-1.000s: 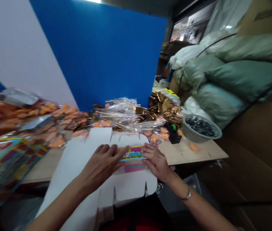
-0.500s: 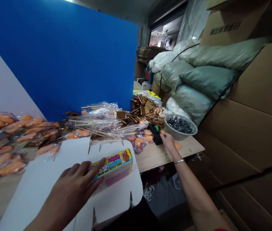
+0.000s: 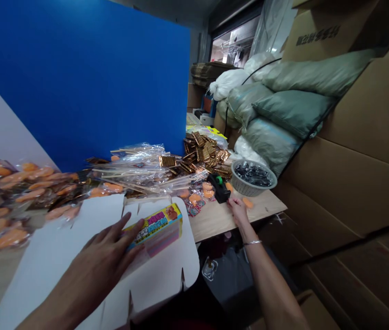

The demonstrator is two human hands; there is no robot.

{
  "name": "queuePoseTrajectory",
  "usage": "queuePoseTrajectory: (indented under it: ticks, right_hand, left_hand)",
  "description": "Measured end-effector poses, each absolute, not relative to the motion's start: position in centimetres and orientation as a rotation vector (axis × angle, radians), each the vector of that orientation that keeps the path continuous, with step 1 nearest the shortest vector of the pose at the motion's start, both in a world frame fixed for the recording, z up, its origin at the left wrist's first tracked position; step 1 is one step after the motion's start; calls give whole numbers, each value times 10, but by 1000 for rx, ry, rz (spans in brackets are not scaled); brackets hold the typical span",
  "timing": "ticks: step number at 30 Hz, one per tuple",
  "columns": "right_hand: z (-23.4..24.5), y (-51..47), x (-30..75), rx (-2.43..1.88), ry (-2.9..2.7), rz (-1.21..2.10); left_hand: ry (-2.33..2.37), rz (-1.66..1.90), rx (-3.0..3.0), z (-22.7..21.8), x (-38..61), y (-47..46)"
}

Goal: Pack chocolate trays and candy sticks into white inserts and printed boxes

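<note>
My left hand holds a small printed carton, yellow on top with pink and blue lettering, fingers over the top and thumb along the near side. Beneath the carton lies a flat sheet of white die-cut cardboard with slots and rounded corners. Over to the right, my right hand has its fingertips pinched together at the near end of a black tape dispenser with a green core. Whatever is between those fingertips is too small to make out.
Behind the cardboard lie clear-wrapped wooden sticks, gold packets and bagged orange pieces. A grey basket of dark wrapped items stands near the table's right edge. Stuffed sacks and cartons line the right; a blue panel rises behind.
The view has shifted slightly. My right hand has drawn a little toward me at the dispenser's near end. On the left, my fingers have spread a bit over the carton.
</note>
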State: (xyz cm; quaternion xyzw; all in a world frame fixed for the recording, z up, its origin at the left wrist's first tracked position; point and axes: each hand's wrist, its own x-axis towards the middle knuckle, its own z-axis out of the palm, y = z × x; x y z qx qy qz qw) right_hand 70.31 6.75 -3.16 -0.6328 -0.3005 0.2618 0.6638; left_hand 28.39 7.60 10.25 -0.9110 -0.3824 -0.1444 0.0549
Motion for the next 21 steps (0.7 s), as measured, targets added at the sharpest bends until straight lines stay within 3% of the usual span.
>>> queuePoseTrajectory:
  ticks: [5, 11, 17, 21]
  right_hand:
    - [0, 35, 630, -1186, -601, 872]
    - [52, -5, 481, -775, -504, 1455]
    - [62, 9, 428, -1061, -490, 1296]
    - [58, 8, 436, -1123, -620, 1223]
  left_hand:
    - [-884, -731, -2706, 91, 283, 76]
    - [-792, -933, -2667, 88, 287, 63]
    - [-837, -967, -2912, 103, 287, 54]
    - [-1301, -824, -3024, 122, 302, 60]
